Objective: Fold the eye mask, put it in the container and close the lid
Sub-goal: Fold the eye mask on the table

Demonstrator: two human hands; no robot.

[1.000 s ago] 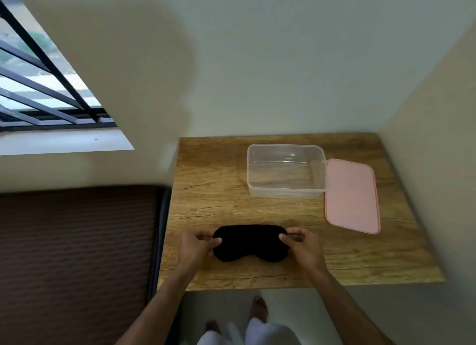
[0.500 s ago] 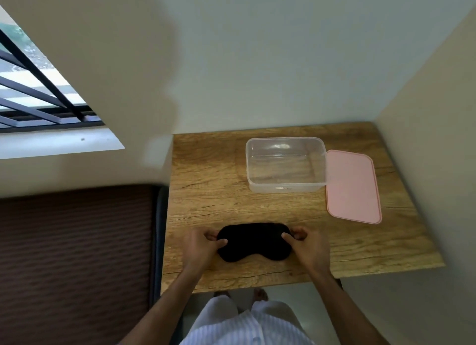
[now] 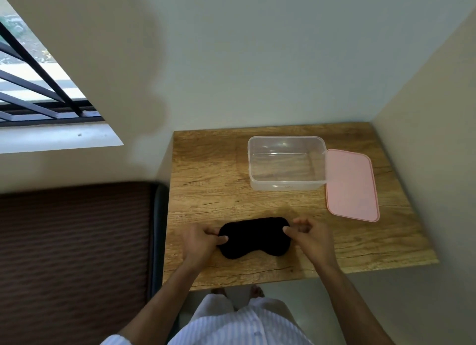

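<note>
A black eye mask lies flat near the front of the wooden table. My left hand pinches the mask's left end between thumb and fingers. My right hand pinches its right end. Behind the mask stands a clear plastic container, open with nothing inside. Its pink lid lies flat on the table, touching the container's right side.
Walls close in the table at the back and on the right. A dark brown ribbed surface borders the table on the left. A barred window is at the upper left. My feet show below the table's front edge.
The camera has tilted and shifted slightly, so the table sits lower right in view. Both hands stay on the ends of the mask, which has not left the table.
</note>
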